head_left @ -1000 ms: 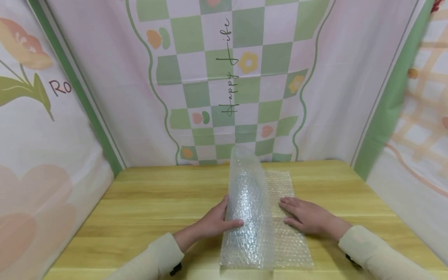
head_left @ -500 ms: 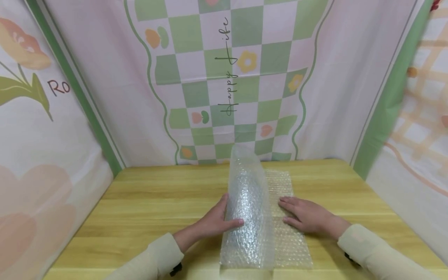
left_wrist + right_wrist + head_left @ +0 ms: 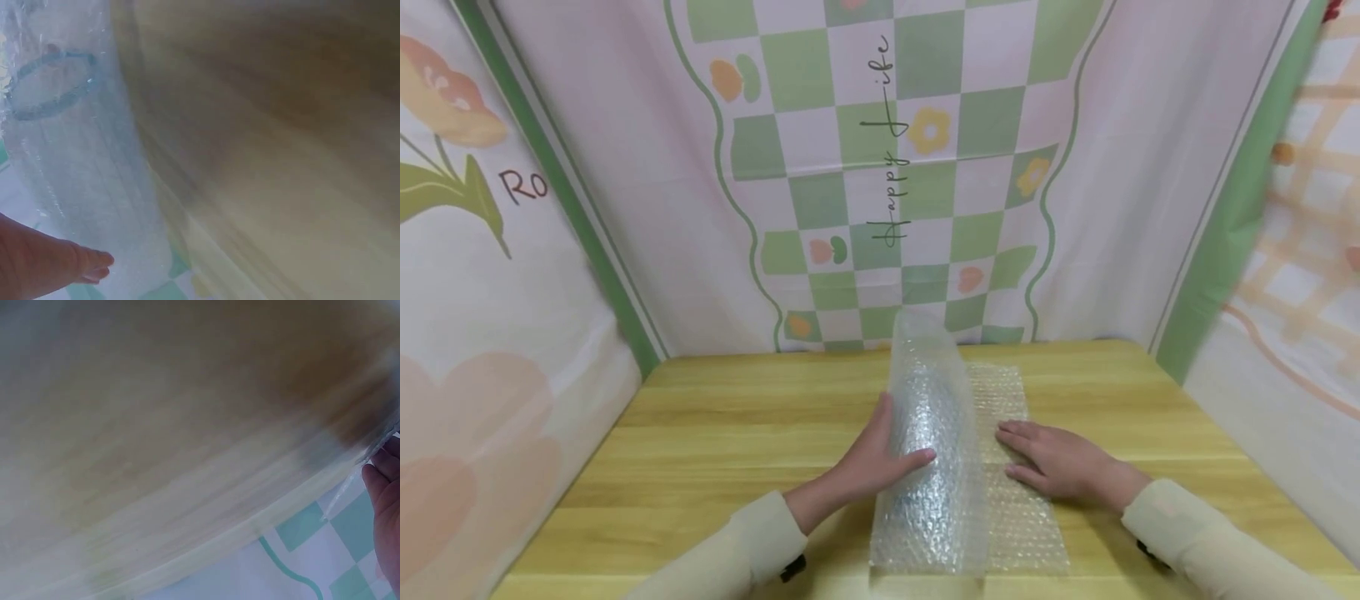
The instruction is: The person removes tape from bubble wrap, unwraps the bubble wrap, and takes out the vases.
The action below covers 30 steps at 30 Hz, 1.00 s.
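1. Nearest to us, two pale sleeves [image 3: 737,546] come in from the bottom corners, a bit of black band [image 3: 793,568] peeking out under the left cuff.
2. Here's the left hand [image 3: 872,462], spread wide at the left of the bubble wrap [image 3: 928,492]. The thumb lies straight across the shiny top face, the index finger runs up the left edge, and the other fingers are hidden, so what they do underneath I cannot tell. It touches the wrap with the hand open in a broad V.
3. Over on the other side, the right hand [image 3: 1063,462] rests with fingers extended and palm down on the flat part [image 3: 1022,521] of the wrap, pressing nothing that I can see between its fingers and gripping nothing.
4. And the wrap itself: right in the middle of the table [image 3: 737,433], bulging on the left and running lengthwise away from us, with its flat strip lying to the right. The left wrist view catches a bluish ring [image 3: 56,87] showing through the plastic; what it belongs to is unclear.
5. Behind it all, the tabletop's striped wood meets a back cloth [image 3: 812,142] of green and white checks, with "Happy Life" running up it.
6. Flanking that, a flowered left cloth [image 3: 535,333] and an orange-checked right cloth [image 3: 1292,275], both edged with green.
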### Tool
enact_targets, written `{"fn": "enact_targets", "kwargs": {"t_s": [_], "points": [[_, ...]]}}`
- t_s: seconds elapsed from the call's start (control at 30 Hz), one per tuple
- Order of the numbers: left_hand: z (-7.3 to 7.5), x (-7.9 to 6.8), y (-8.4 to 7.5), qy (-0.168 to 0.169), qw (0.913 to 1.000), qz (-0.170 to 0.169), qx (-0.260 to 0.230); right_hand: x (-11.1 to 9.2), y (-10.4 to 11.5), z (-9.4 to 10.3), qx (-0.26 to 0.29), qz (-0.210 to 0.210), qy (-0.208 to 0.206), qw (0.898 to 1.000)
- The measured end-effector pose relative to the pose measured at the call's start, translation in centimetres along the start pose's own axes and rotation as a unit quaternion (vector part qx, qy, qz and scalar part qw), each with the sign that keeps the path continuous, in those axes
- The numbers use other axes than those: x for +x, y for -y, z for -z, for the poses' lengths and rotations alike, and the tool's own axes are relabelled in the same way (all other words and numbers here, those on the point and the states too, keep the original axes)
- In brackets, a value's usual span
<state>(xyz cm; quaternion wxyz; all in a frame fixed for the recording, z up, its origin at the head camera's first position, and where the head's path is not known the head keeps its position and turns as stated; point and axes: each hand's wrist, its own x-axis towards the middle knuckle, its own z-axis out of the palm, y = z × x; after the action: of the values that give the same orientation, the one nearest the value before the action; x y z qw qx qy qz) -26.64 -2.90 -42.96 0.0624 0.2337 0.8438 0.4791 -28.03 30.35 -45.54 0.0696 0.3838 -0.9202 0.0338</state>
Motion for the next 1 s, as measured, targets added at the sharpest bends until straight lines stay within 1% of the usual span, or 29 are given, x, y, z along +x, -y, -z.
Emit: {"fn": "enact_targets", "kwargs": {"t_s": [0.13, 0.23, 0.37, 0.5, 0.7, 1.0], "points": [[-0.5, 0.7, -0.7, -0.025, 0.9997, 0.003, 0.005, 0.1, 0.1, 0.0, 0.001, 0.002, -0.004, 1.000], [-0.9, 1.1, -1.3, -0.033, 0.9994, 0.001, 0.015, 0.1, 0.1, -0.1, 0.003, 0.002, -0.004, 1.000], [-1.6, 1.5, -1.8, -0.033, 0.9982, -0.001, 0.049, 0.1, 0.0, -0.2, 0.009, -0.004, 0.000, 1.000], [-2.0, 1.5, -2.2, -0.038, 0.9960, 0.008, 0.081, 0.1, 0.0, -0.2, 0.010, -0.007, 0.000, 1.000], [-2.3, 1.4, -2.5, -0.044, 0.9943, 0.018, 0.095, 0.0, 0.0, -0.3, 0.009, -0.009, 0.003, 1.000], [-2.3, 1.5, -2.6, -0.044, 0.9919, 0.009, 0.119, -0.1, 0.0, 0.0, 0.014, -0.014, 0.005, 1.000]]}}
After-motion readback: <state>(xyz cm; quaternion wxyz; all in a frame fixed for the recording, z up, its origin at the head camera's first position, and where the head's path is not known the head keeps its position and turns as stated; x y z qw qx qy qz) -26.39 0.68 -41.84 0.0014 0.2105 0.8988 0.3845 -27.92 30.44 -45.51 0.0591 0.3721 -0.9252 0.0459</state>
